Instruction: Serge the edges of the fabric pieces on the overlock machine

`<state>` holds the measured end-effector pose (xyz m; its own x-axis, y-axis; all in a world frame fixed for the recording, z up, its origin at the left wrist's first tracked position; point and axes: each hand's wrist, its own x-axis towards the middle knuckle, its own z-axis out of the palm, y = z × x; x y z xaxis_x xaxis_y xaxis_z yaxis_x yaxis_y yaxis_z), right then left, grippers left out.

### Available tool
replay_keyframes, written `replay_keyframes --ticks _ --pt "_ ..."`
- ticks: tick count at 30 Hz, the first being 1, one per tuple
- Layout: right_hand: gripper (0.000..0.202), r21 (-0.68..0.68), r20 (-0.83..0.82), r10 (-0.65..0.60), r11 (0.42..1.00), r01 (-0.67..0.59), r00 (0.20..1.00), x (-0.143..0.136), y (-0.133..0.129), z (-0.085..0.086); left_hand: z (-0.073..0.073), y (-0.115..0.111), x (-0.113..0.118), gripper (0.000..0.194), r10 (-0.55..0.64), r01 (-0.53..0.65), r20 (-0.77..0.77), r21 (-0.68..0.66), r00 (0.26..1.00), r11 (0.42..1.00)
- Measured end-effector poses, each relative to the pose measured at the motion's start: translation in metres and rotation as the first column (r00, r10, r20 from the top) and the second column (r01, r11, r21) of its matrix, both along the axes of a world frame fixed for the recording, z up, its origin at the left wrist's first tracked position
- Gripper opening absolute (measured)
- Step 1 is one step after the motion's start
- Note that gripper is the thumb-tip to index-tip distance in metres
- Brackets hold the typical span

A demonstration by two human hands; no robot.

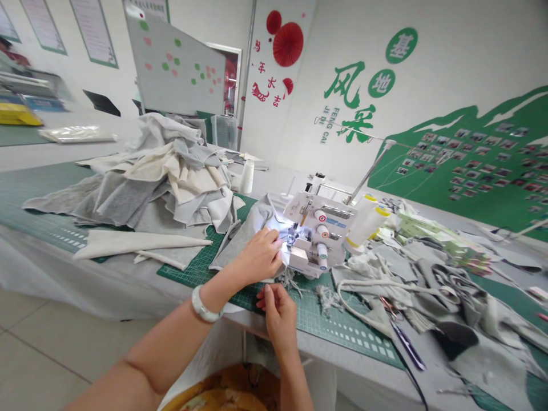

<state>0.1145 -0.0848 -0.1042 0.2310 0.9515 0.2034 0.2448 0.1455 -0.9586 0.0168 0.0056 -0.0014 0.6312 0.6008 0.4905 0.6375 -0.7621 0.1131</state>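
A white overlock sewing machine (323, 228) stands on the green cutting mat, its lamp lighting the needle area. Grey fabric (248, 231) lies at the machine's left side and reaches up to the presser foot. My left hand (263, 254), below a pale bangle, rests on that fabric close to the foot, fingers bent and pressed together. My right hand (278, 311) is at the table's front edge below the machine, fingers curled; whether it holds anything is hidden. Thread scraps (327, 299) lie on the mat beside the machine.
A large heap of grey and cream fabric (171, 177) covers the left of the table. Cut scraps (428, 279) pile up at the right, with purple-handled tweezers (409, 345) in front. Thread cones (368, 222) stand behind the machine, and a white bottle (247, 177) stands left of it.
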Motion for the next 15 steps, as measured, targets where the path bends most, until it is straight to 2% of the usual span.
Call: replay_keyframes --ticks 15 --pt "0.031 0.012 -0.013 -0.005 1.000 0.005 1.000 0.001 -0.001 0.001 0.005 -0.008 0.020 0.021 0.092 -0.089 -0.063 0.050 0.994 0.995"
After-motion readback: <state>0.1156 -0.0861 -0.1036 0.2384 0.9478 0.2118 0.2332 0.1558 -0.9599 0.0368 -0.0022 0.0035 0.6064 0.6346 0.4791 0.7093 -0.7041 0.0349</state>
